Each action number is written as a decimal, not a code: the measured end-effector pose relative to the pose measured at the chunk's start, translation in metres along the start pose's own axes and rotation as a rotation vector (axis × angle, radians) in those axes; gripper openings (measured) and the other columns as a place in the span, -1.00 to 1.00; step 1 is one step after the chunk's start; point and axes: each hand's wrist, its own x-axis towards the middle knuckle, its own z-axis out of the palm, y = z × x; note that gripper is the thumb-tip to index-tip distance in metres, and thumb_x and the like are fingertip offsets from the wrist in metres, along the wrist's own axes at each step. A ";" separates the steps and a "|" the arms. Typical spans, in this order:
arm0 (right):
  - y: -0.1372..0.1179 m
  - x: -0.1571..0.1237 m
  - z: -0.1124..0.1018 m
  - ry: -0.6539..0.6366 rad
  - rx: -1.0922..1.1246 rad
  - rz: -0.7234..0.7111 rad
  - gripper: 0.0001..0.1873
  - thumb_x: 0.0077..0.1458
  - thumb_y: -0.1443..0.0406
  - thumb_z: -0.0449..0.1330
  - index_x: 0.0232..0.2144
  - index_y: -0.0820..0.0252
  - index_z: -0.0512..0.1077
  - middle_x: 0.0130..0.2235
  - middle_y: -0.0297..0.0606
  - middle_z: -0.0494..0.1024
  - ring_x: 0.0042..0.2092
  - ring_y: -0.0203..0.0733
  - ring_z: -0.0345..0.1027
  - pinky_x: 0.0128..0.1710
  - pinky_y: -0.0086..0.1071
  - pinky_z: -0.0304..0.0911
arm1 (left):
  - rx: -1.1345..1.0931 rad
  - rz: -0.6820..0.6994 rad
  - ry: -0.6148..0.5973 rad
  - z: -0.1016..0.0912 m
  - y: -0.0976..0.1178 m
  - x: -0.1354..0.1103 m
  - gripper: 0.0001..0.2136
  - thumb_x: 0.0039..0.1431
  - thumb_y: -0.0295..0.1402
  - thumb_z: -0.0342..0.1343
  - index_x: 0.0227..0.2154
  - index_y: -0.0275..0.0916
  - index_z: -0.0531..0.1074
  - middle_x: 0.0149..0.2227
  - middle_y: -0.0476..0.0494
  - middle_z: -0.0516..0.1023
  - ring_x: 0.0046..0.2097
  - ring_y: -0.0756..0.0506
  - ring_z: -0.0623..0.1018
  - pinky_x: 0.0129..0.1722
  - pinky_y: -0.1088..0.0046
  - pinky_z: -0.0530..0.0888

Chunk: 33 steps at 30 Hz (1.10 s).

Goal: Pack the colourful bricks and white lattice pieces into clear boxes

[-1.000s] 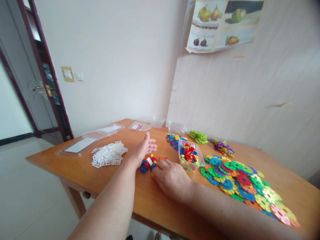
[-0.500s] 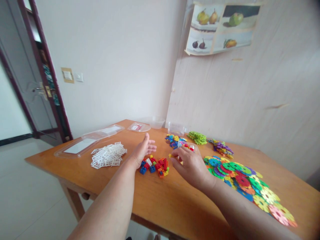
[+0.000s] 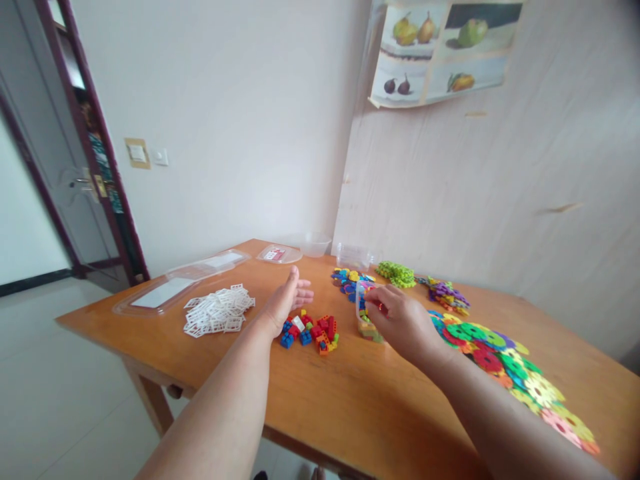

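My left hand [image 3: 289, 303] is open, thumb up and fingers stretched, just behind a small pile of building bricks [image 3: 306, 335] in red, blue, orange, white and yellow-green. Over a clear plastic box [image 3: 359, 305] is my right hand [image 3: 403, 323], with its fingers curled together at the box's opening. Bricks [image 3: 369, 329] show through the box wall, greenish-yellow ones low down. Whatever the right fingertips pinch, if anything, is hidden by the hand.
White plastic frames [image 3: 219, 311] are heaped at left. Clear lids [image 3: 165, 291] lie behind them. Colourful notched discs [image 3: 500, 360] spread at right. Green pieces [image 3: 395, 273], purple pieces [image 3: 447, 297] and blue pieces [image 3: 345, 283] lie further back. A person [image 3: 103, 163] stands behind the door.
My right hand has moved right, from beside the loose bricks to over the box, and the yellow brick at its fingertips is out of sight. My left hand stays in place.
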 end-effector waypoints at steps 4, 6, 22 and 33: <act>-0.028 -0.012 0.010 -0.103 0.039 -0.160 -0.81 0.24 0.31 0.06 -0.27 0.11 0.49 -0.30 -0.29 0.52 -0.27 -0.25 0.39 -0.24 -0.42 0.18 | 0.005 -0.007 0.003 0.000 0.000 0.001 -0.11 0.09 0.36 -0.37 0.10 -0.32 0.36 0.05 -0.40 0.54 0.07 -0.25 0.54 0.06 0.28 0.39; -0.040 -0.018 0.017 -0.185 0.036 -0.194 -0.81 0.25 0.32 0.05 -0.27 0.12 0.48 -0.30 -0.30 0.52 -0.29 -0.27 0.39 -0.29 -0.44 0.17 | 0.002 -0.004 0.006 0.000 0.000 0.001 -0.10 0.09 0.37 -0.36 0.09 -0.33 0.37 0.05 -0.42 0.54 0.07 -0.26 0.53 0.05 0.28 0.39; -0.054 -0.020 0.031 -0.201 0.006 -0.135 -0.81 0.23 0.28 0.07 -0.32 0.13 0.49 -0.29 -0.28 0.53 -0.30 -0.27 0.41 -0.33 -0.44 0.16 | 0.012 0.006 0.007 0.001 0.001 -0.001 -0.10 0.08 0.37 -0.36 0.09 -0.32 0.37 0.04 -0.42 0.55 0.06 -0.27 0.54 0.02 0.29 0.40; 0.004 0.006 -0.015 -0.115 -0.131 0.155 -0.78 0.11 0.24 0.08 -0.55 0.12 0.37 -0.45 -0.36 0.49 -0.45 -0.29 0.29 -0.48 -0.42 -0.02 | 0.010 -0.005 0.007 0.001 0.001 -0.001 -0.11 0.08 0.37 -0.35 0.10 -0.29 0.38 0.03 -0.37 0.56 0.06 -0.25 0.54 0.04 0.29 0.38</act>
